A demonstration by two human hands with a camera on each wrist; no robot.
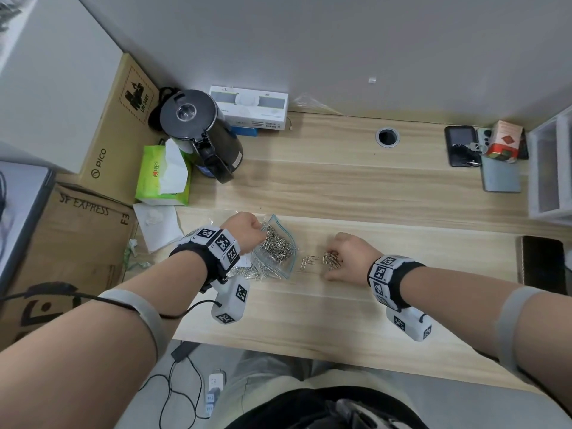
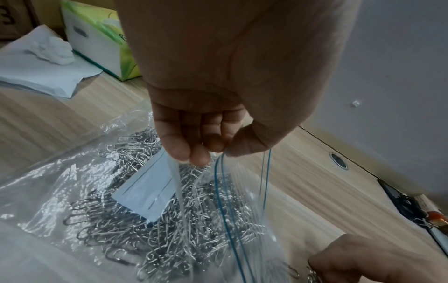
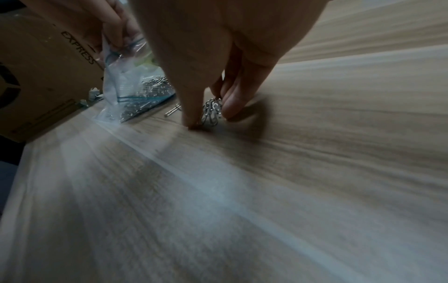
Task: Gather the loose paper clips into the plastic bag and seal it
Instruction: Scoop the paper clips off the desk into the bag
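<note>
So from where I'm sitting: left hand [image 1: 244,229] is pinching the top edge of the plastic bag [image 1: 286,243], the blue zip-line mouth, holding it up and open. In the left wrist view the fingertips [image 2: 184,151] and thumb are clamped on the plastic, so that grip is pinching the bag. The bag sits on the worktop [image 1: 371,187] near the front edge, left of centre, and it's packed with silver paper clips, way too many to count. There's one white label [image 2: 148,188] on it too.

Right hand [image 1: 348,257] is down on the worktop just right of the bag, fingers curled around a small bunch of clips [image 1: 331,260]. Right wrist view shows the thumb tip on the wood and the bunch of clips pinched between thumb and fingers. Can't count that bunch, they're tangled.

Between the hand and the bag there are loose clips [image 1: 309,262] on the wood, looks like two or three, hard to say exactly.

Other stuff on the worktop: one black kettle [image 1: 201,131], one green tissue pack [image 1: 164,174], one white box [image 1: 250,108] at the back, one phone [image 1: 462,145] and one small red-and-white carton [image 1: 504,140] far right. Two cardboard boxes [image 1: 77,236] on the left.
</note>
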